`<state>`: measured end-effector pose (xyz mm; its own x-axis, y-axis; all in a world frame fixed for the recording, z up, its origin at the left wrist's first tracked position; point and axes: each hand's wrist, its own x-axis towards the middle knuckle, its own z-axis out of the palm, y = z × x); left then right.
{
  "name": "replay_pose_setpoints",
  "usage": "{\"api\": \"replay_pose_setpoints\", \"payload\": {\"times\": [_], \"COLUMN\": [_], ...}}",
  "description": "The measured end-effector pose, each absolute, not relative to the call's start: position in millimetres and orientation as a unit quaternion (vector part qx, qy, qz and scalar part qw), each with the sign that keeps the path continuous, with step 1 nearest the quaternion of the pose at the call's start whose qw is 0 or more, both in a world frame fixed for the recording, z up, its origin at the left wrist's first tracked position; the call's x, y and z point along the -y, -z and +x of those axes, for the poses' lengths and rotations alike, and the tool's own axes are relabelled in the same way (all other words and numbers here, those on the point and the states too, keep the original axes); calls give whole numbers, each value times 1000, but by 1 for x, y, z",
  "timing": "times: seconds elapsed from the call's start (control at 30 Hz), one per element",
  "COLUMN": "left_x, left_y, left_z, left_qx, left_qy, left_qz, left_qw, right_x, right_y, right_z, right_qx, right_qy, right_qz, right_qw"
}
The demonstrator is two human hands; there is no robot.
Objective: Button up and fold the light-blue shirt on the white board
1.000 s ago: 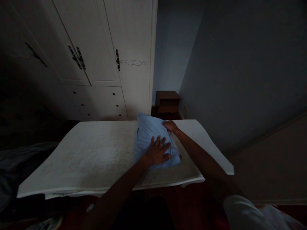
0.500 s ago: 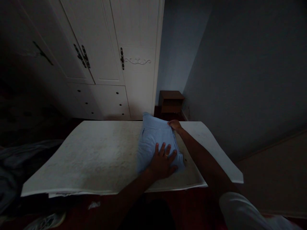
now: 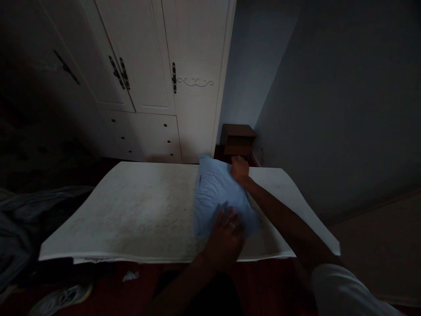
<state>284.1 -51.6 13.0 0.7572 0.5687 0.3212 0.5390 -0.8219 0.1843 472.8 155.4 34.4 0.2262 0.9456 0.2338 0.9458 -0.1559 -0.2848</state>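
Note:
A light blue folded garment (image 3: 213, 188) lies across a white padded board (image 3: 141, 206), its far end at the board's back edge. Some creases run over its upper face, and its exact kind is hard to make out in the dim light. My right hand (image 3: 240, 169) is closed on the garment's far right corner, the fingers curled over the edge. Slightly blurred, my left hand (image 3: 226, 237) hovers low over the near part, fingers somewhat bent and apart, a ring on one of them. Whether its fingertips touch the cloth, I cannot tell.
Behind the board stands a white wardrobe (image 3: 197, 114) with dark handles. A small brown nightstand (image 3: 238, 136) sits in the corner by the grey wall (image 3: 345, 101). Dark cloth (image 3: 19, 228) is heaped at the left, with a shoe (image 3: 62, 298) on the red floor below.
My left hand has lifted from lying flat on the garment and drawn back toward me. My right hand has shifted further over the far corner. The garment's near right part now looks smoother.

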Motion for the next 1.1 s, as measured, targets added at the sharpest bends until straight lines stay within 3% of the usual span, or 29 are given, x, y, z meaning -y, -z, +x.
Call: {"api": "replay_pose_setpoints", "payload": {"times": [0.13, 0.23, 0.53, 0.73, 1.1], "left_x": [32, 5, -16, 0, 2], "left_y": [-22, -17, -1, 3, 6], "left_z": [247, 223, 232, 233, 230], "left_qx": [-412, -483, -349, -339, -342], "left_qy": [-259, -257, -158, -172, -179], "left_qz": [873, 837, 922, 924, 921], "left_qw": [30, 13, 52, 40, 52], "right_x": [-156, -168, -222, -237, -244], "right_y": [-46, -45, -19, 5, 8], "right_z": [432, 400, 380, 407, 429], "right_qx": [764, 809, 697, 631, 617], "right_qy": [84, 69, -89, -161, -287], "right_qz": [-614, -557, -687, -730, -673], "right_qw": [179, 175, 188, 207, 288]}}
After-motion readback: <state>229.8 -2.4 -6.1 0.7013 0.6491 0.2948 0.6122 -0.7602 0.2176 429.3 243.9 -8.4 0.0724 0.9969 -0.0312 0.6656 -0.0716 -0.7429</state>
